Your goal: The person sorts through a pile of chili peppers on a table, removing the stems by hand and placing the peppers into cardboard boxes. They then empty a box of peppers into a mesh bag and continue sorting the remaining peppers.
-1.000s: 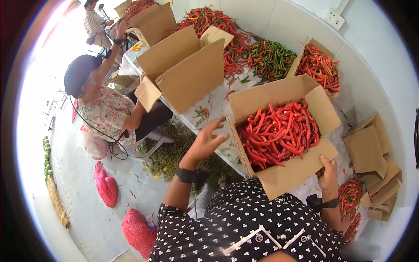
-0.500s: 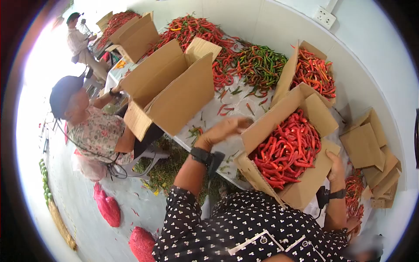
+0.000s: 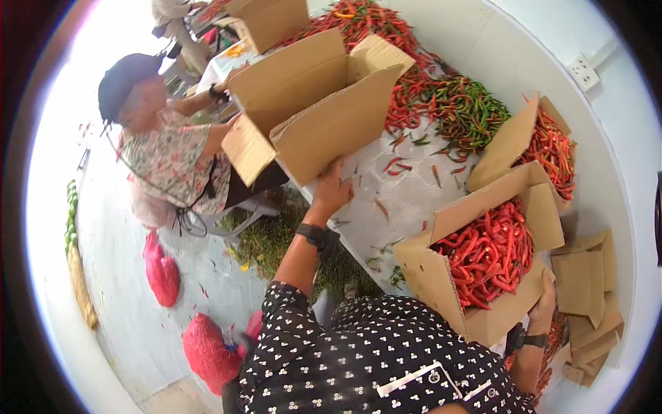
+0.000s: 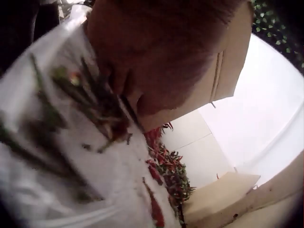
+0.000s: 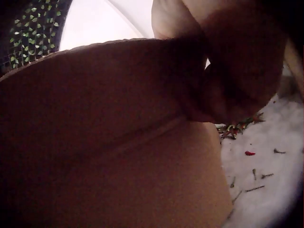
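Observation:
My right hand (image 3: 543, 300) grips the front flap of a cardboard box (image 3: 424, 276), thumb on the upper face and fingers beneath. In the right wrist view, that hand (image 5: 228, 90) closes over the edge of the brown flap (image 5: 95, 118). Red chillies (image 3: 486, 255) fill this box, which sits tilted toward my body. My left hand (image 3: 332, 193) reaches across the table to the lower edge of a second cardboard box (image 3: 338, 134), fingers against its near side. In the left wrist view, the left hand (image 4: 156, 61) is dark, close over the table covering beside that box.
Heaps of red chillies (image 3: 372, 24) and green chillies (image 3: 472, 114) line the wall. Another chilli-filled box (image 3: 552, 155) stands at the right, above flattened cartons (image 3: 586, 290). A seated person (image 3: 172, 148) holds the second box's far side. Pink sacks (image 3: 207, 352) lie on the floor.
My left hand has moved away from the chilli-filled box, over to the lower edge of the second box. The right hand keeps its grip on the flap, and the head view has shifted.

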`<action>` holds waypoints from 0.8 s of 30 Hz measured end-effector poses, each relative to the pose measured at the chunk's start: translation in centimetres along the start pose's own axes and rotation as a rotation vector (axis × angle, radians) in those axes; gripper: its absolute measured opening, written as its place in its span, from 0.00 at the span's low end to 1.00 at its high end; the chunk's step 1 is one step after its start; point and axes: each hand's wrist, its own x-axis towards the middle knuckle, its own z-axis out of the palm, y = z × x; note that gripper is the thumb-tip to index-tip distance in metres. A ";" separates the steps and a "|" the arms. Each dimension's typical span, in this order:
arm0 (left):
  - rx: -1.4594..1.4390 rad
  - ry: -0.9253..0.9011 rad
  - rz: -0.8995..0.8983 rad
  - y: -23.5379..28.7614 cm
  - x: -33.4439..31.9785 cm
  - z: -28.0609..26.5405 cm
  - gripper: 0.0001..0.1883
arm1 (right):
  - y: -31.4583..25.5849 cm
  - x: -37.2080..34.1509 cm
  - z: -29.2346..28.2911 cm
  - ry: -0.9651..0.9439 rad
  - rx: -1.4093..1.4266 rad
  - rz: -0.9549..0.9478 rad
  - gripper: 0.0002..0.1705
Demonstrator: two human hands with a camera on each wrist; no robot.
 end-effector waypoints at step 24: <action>0.424 0.603 -1.442 -9.4 -49.5 -22.6 0.31 | -2.6 9.1 -6.8 -0.180 -0.818 -0.256 0.29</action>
